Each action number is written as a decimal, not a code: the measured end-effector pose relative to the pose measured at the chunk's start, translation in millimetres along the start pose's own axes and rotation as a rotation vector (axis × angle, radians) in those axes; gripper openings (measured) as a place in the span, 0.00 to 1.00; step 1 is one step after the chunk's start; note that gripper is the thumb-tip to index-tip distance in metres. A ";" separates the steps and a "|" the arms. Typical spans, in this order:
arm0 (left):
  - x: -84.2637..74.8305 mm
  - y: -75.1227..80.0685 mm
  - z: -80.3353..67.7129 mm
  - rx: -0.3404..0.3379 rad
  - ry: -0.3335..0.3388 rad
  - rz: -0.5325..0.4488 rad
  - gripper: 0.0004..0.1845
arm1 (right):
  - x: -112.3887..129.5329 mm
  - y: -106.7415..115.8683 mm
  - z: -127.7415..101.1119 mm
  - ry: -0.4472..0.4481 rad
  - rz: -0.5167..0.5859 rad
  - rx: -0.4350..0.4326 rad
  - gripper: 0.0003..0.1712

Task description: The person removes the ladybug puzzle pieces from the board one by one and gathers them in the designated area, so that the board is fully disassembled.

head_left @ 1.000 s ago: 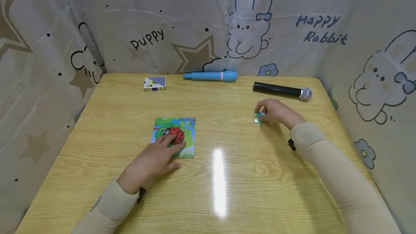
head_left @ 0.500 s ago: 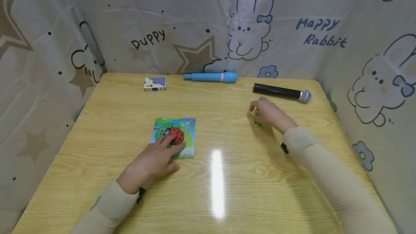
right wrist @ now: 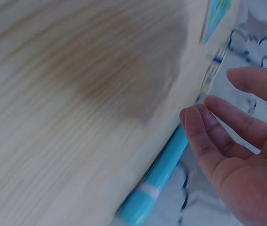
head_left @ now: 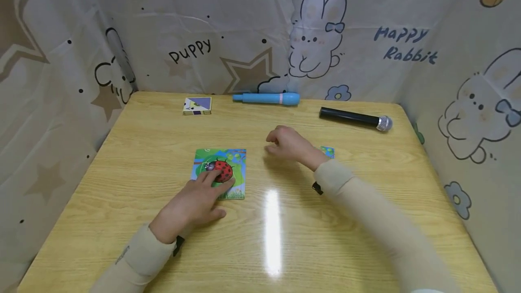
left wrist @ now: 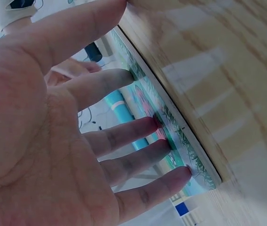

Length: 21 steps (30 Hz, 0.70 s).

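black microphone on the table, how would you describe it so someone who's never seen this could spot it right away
Start at the light wooden table and go to its far right corner, by the curtain printed "Happy Rabbit". There a black stick-shaped microphone with a silver mesh head lies flat, head toward the right edge. The light blue pen-shaped toy to its left is the only similar shape, but only the microphone is black with a metal tip.

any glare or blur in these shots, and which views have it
Head view: sharp, with a bright streak of glare on the table near the ladybird puzzle. Left wrist view: soft and hazy, the left hand very close to the lens. Right wrist view: the wood grain smears with motion blur, though the right hand reads fairly clearly.
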<state>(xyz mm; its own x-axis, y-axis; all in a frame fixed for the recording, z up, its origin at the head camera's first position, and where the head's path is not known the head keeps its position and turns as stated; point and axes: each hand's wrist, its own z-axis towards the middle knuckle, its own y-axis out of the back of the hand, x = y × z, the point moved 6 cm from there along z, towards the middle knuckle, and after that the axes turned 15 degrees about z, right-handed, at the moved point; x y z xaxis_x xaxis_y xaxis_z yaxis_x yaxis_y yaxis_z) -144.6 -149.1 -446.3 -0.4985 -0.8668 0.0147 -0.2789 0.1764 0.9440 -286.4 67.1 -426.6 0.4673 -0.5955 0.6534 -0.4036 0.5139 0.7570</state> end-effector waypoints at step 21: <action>3.2 1.0 -4.3 0.020 -0.029 -0.108 0.46 | 66.8 -88.6 60.2 -0.031 -0.003 0.156 0.15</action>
<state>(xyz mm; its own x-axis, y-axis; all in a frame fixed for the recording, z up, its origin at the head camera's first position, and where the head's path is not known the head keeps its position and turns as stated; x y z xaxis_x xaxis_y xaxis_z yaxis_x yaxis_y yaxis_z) -143.0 -153.8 -443.9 -0.4880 -0.8674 -0.0968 -0.3484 0.0919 0.9328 -266.8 -55.4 -450.1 0.4452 -0.6168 0.6491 -0.5209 0.4112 0.7481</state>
